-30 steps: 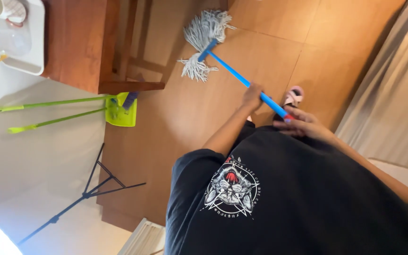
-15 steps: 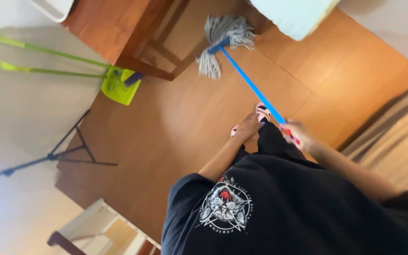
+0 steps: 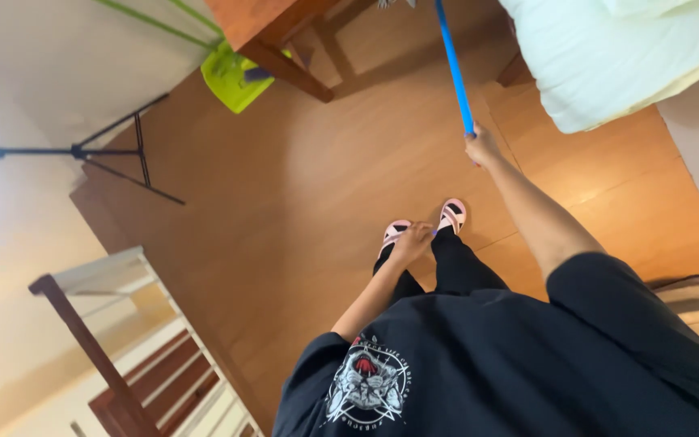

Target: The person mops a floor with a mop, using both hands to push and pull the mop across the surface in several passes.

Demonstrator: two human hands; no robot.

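Note:
My right hand point(image 3: 483, 150) is stretched forward and gripped around a blue mop handle point(image 3: 455, 73). The handle runs up to the grey mop head point(image 3: 390, 3), which is barely visible at the top edge under a wooden table point(image 3: 273, 28). My left hand point(image 3: 413, 241) hangs lower, above my feet in pink sandals point(image 3: 451, 214). Its fingers are curled, it is off the handle, and nothing shows in it. My black printed shirt point(image 3: 479, 364) fills the bottom of the view.
A pale mattress or cushion point(image 3: 616, 57) lies at the top right beside the mop handle. A green dustpan point(image 3: 235, 77) leans by the table leg. A black tripod stand point(image 3: 119, 154) stands at left, and a wood-and-white frame point(image 3: 123, 324) at bottom left. The floor is brown wood.
My left hand has come off the blue handle and dropped toward my feet. My right arm has reached further forward. The view has swung, so the mop head is now at the top edge.

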